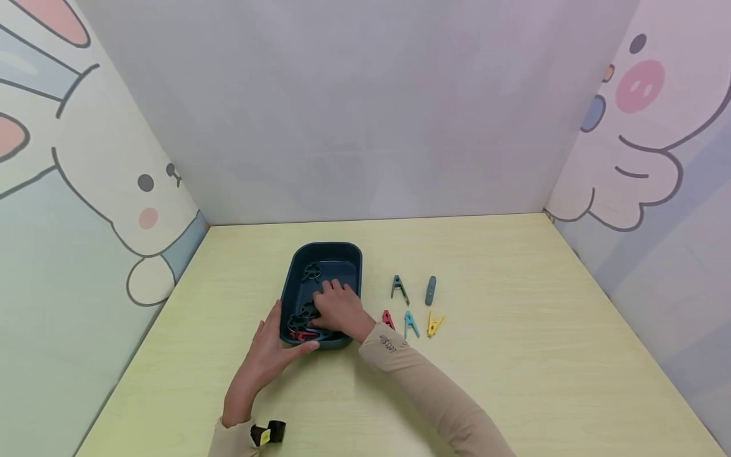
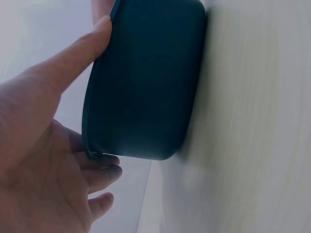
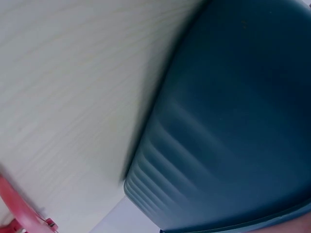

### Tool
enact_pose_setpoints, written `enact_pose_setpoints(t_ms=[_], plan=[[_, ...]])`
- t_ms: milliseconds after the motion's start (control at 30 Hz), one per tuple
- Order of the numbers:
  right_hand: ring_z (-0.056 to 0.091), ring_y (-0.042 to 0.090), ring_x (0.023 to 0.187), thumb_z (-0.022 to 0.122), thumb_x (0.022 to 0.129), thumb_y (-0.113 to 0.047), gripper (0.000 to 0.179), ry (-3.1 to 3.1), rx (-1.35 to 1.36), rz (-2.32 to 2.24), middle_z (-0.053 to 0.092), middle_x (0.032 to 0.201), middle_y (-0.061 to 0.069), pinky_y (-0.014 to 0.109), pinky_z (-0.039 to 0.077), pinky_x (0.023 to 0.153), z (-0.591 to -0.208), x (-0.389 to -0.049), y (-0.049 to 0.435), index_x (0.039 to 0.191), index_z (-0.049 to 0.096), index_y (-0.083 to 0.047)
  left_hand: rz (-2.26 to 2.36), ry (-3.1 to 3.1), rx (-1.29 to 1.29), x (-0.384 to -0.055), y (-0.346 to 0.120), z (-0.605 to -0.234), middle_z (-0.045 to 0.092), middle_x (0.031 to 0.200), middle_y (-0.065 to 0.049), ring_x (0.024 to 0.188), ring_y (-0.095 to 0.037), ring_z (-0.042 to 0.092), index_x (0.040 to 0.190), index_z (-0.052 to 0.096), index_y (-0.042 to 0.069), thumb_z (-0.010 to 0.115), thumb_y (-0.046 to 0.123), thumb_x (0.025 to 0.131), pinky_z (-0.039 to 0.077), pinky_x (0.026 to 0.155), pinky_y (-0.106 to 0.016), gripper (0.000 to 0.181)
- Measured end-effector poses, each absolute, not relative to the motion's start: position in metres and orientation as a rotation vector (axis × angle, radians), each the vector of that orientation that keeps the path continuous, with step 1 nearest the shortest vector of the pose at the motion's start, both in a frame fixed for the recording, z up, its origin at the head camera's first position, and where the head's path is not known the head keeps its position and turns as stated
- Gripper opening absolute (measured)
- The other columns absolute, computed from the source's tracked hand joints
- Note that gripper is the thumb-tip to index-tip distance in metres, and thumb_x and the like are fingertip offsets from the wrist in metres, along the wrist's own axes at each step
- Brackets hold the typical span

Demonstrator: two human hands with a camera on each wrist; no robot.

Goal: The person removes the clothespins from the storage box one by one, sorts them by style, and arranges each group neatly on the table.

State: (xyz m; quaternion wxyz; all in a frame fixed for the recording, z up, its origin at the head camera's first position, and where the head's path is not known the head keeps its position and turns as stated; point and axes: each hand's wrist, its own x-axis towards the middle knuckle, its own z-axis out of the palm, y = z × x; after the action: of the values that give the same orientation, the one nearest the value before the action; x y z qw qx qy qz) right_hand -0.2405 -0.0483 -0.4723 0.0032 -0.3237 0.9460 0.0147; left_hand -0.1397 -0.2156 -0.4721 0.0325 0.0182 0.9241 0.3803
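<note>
A dark blue plastic bin [image 1: 337, 269] stands on the table, holding several dark round pieces [image 1: 311, 271] and a red clothespin [image 1: 302, 336] at its near end. My left hand [image 1: 265, 349] holds the near left corner, thumb at the near rim and fingers round the left side. Reaching over the right wall, my right hand [image 1: 339, 311] is down in the bin with bent fingers among the pieces. Its fingertips are partly hidden, and I cannot tell whether they grip anything. The right wrist view shows the bin's ribbed outer wall [image 3: 194, 145].
Right of the bin lie a dark green clothespin [image 1: 396, 280], a grey-blue one [image 1: 431, 291], a red one [image 1: 388, 318], a light blue one [image 1: 408, 317] and a yellow one [image 1: 433, 326]. The right forearm passes close to the red one. A pale wall [image 1: 365, 158] bounds the table's back.
</note>
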Motion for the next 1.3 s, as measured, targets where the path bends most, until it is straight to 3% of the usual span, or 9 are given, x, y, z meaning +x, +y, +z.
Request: enact_pose_setpoints(t_ms=[300, 667, 1067, 1300], plan=[[0.057, 0.023, 0.110, 0.068, 0.093, -0.063, 0.061, 2.972, -1.026, 0.076, 0.061, 0.126, 0.009, 0.038, 0.055, 0.092, -0.4750, -0.2408, -0.0494, 0.131, 0.071, -0.016, 1.170, 2.847, 0.059, -0.1395, -0.2159, -0.4719, 0.009, 0.167, -0.031, 0.152, -0.051, 0.012, 0.162, 0.006, -0.008, 0.083, 0.047, 0.086, 0.002, 0.121, -0.067, 0.122], [0.059, 0.024, 0.106, 0.071, 0.091, -0.062, 0.053, 2.974, -1.016, 0.003, 0.064, 0.121, 0.008, 0.040, 0.054, 0.094, -0.4756, -0.2428, -0.0492, 0.115, 0.076, -0.015, 1.175, 2.844, 0.064, -0.1414, -0.2161, -0.4734, 0.008, 0.168, -0.031, 0.153, -0.050, 0.012, 0.162, 0.005, -0.008, 0.083, 0.047, 0.086, 0.001, 0.122, -0.065, 0.121], [0.059, 0.023, 0.112, 0.074, 0.089, -0.062, 0.059, 2.989, -1.032, -0.061, 0.067, 0.126, 0.007, 0.043, 0.053, 0.101, -0.4715, -0.2438, -0.0471, 0.121, 0.076, -0.013, 1.179, 2.852, 0.081, -0.1406, -0.2163, -0.4736, 0.009, 0.167, -0.031, 0.153, -0.050, 0.013, 0.161, 0.006, -0.009, 0.082, 0.047, 0.086, 0.002, 0.122, -0.066, 0.121], [0.058, 0.023, 0.108, 0.073, 0.089, -0.062, 0.057, 3.014, -1.058, -0.041, 0.067, 0.121, 0.006, 0.041, 0.053, 0.096, -0.4686, -0.2439, -0.0430, 0.120, 0.075, -0.014, 1.162, 2.841, 0.064, -0.1414, -0.2170, -0.4735, 0.007, 0.168, -0.030, 0.153, -0.050, 0.011, 0.162, 0.005, -0.008, 0.082, 0.048, 0.087, 0.002, 0.121, -0.066, 0.121]])
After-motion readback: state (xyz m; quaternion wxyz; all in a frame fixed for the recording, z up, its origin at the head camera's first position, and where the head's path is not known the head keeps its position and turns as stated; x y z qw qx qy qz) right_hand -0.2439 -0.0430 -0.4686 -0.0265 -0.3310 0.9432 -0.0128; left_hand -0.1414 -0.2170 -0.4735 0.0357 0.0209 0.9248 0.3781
